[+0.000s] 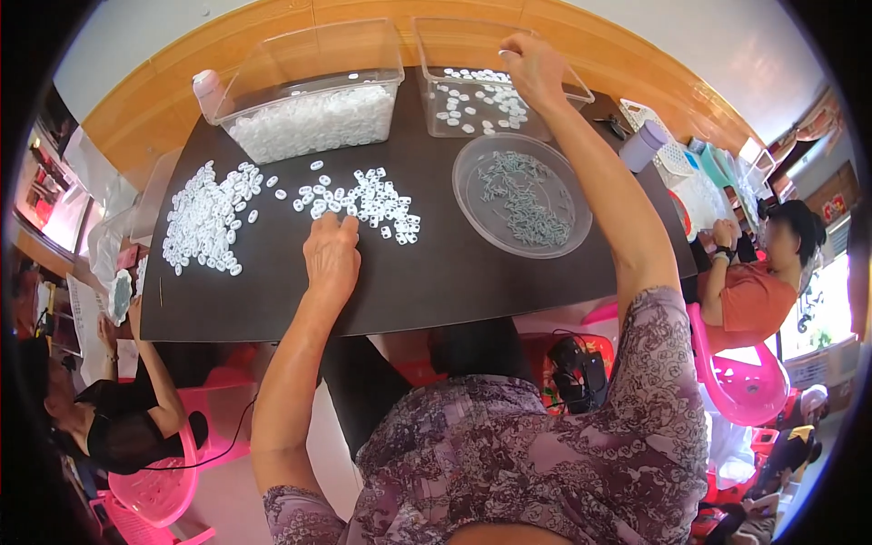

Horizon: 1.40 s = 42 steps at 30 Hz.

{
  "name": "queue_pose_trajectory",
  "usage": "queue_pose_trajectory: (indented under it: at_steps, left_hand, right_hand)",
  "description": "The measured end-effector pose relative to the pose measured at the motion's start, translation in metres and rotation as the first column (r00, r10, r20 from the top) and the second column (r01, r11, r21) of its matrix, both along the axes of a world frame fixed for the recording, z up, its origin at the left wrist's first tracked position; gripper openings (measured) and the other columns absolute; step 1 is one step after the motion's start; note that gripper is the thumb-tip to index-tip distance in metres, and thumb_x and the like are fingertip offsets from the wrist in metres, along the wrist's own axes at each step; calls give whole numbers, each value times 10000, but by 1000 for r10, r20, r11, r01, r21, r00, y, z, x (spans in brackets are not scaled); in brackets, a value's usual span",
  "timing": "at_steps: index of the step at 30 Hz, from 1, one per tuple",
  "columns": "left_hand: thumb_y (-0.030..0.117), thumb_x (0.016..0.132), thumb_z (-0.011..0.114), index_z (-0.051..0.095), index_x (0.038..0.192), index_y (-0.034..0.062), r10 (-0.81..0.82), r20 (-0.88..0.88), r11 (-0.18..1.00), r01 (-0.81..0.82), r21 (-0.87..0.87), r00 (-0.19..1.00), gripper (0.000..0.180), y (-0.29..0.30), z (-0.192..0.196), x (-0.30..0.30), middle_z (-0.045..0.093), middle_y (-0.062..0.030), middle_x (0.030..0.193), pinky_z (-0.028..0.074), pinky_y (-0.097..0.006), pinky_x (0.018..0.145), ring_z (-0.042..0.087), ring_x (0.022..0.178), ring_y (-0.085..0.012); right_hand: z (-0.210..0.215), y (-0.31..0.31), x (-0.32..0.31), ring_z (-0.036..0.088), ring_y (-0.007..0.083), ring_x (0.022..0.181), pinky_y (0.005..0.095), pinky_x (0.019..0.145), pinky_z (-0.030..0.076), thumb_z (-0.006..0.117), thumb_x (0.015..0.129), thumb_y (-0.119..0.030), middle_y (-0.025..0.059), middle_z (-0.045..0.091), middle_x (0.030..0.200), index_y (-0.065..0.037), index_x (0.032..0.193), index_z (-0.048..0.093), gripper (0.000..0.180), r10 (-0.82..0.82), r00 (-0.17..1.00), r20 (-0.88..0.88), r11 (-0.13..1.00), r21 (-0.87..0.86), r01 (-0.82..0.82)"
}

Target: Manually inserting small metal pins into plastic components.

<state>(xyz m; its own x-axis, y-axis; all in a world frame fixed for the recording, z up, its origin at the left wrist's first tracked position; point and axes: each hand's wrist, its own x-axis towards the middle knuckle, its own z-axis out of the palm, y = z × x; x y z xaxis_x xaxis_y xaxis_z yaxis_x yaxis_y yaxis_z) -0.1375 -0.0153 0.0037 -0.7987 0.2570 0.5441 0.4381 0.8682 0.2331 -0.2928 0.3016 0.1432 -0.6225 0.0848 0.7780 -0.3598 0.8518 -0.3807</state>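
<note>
Black mat [436, 282]. White pieces [368, 200] at 11 o'clock; grey ones in clear dish [472, 218] at 1. Purple floral blouse [509, 454] at 6. Pink chairs [745, 386] at 4 and 8. Orange shirt [749, 304] at 3.

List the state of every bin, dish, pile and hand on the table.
Left bin: open, filled deep with white pieces.
Right bin: open, thin scatter of white pieces.
Round dish: open, holds grey pieces.
Loose pile: spread on the dark mat.
Left hand: flat on the mat, fingertips at the pieces.
Right hand: raised over right bin, fingers pinched.
</note>
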Motion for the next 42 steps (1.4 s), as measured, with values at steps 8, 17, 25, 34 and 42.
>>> queue_pose_trajectory:
  at_steps: [8,17,25,34,42]
  left_hand:
    - [-15,730,600,564,750,34,0,-63,999,2,40,998,65,0,-3,11,480,-127,683,430,-406,595,530,694,-316]
    - [87,837,590,589,835,28,-201,358,740,-98,665,912,59,14,19,66,570,-30,697,411,-244,527,512,579,-98]
    - [123,841,634,626,890,25,-430,437,322,-318,892,790,110,22,17,97,593,-6,709,390,-178,509,512,580,-56]
    - [114,853,635,624,896,-9,-621,327,17,-405,914,712,131,19,16,102,599,-46,703,419,-196,478,529,544,-79]
    - [75,840,641,616,937,-19,-613,231,-144,-395,907,755,137,25,16,105,618,-76,758,457,-227,538,558,587,-107]
  right_hand:
    - [-40,-16,68,592,300,804,393,726,467,643,716,-107,110,648,814,-84,887,676,176,171,985,-11,928,339,-157]
    - [-125,-9,121,569,314,768,410,696,460,656,687,-94,113,617,747,-68,763,663,81,195,891,410,892,303,-335]
    - [-130,-15,113,535,322,770,424,665,443,624,689,-49,135,568,733,-34,646,554,83,200,911,360,773,514,-372]
    - [-120,-19,131,530,339,770,437,664,432,589,735,-44,143,562,745,-33,751,529,63,249,926,285,809,465,-361]
    - [-109,-13,152,533,307,729,385,646,428,585,749,-9,122,563,745,-26,778,546,51,286,901,326,890,257,-376]
